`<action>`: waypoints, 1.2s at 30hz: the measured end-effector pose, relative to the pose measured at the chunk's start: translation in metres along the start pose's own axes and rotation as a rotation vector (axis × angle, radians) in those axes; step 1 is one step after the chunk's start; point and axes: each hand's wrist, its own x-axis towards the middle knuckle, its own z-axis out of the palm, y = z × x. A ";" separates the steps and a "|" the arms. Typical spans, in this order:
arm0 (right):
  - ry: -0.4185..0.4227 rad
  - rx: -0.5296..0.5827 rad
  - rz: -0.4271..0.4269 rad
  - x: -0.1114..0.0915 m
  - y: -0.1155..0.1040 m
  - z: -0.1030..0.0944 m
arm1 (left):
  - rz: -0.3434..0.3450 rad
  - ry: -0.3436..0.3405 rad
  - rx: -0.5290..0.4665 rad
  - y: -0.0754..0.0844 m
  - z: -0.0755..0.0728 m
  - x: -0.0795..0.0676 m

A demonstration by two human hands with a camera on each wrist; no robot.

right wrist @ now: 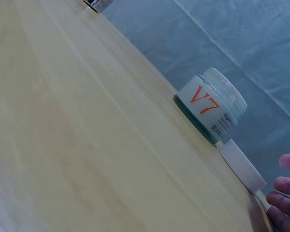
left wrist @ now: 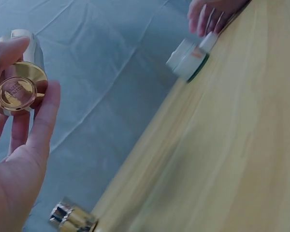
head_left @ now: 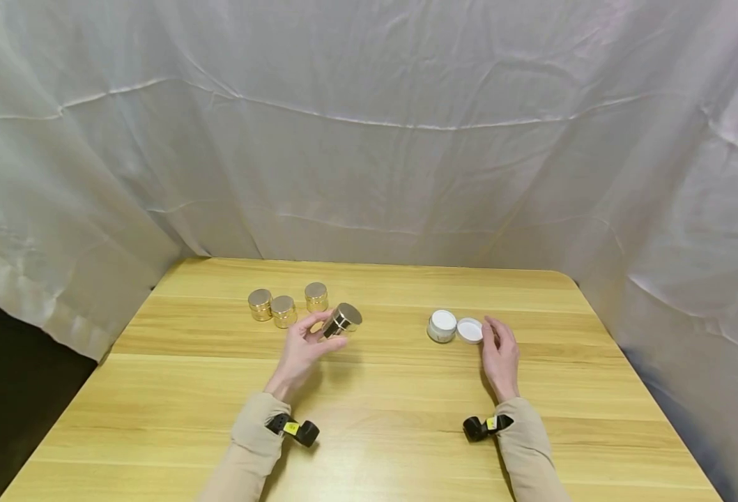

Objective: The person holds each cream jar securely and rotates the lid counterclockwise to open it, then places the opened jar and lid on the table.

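My left hand (head_left: pixel 301 352) grips a shiny gold jar (head_left: pixel 342 319) between thumb and fingers, tilted and held above the table. In the left wrist view, the jar's round gold end (left wrist: pixel 17 93) with small print faces the camera. My right hand (head_left: pixel 500 353) rests at the table with relaxed fingers, right by a white lid (head_left: pixel 470 330) that lies with its hollow side up. Left of the lid stands an uncapped cream jar (head_left: pixel 442 326); its label (right wrist: pixel 206 103) reads V7 in orange, above a green base.
Several gold jars stand upright at the back left: a left one (head_left: pixel 260 305), a middle one (head_left: pixel 283 312) and one further back (head_left: pixel 316 297). A grey curtain (head_left: pixel 381 188) hangs behind the wooden table (head_left: pixel 394 432).
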 end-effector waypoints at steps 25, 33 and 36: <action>0.043 0.044 -0.010 0.000 -0.003 -0.002 | -0.148 -0.195 -0.332 -0.018 0.022 -0.003; 0.035 0.112 -0.016 0.000 -0.015 0.000 | -0.186 -0.276 -0.339 -0.023 0.027 -0.005; 0.024 0.125 -0.036 -0.002 -0.027 0.002 | -0.190 -0.299 -0.329 -0.025 0.028 -0.005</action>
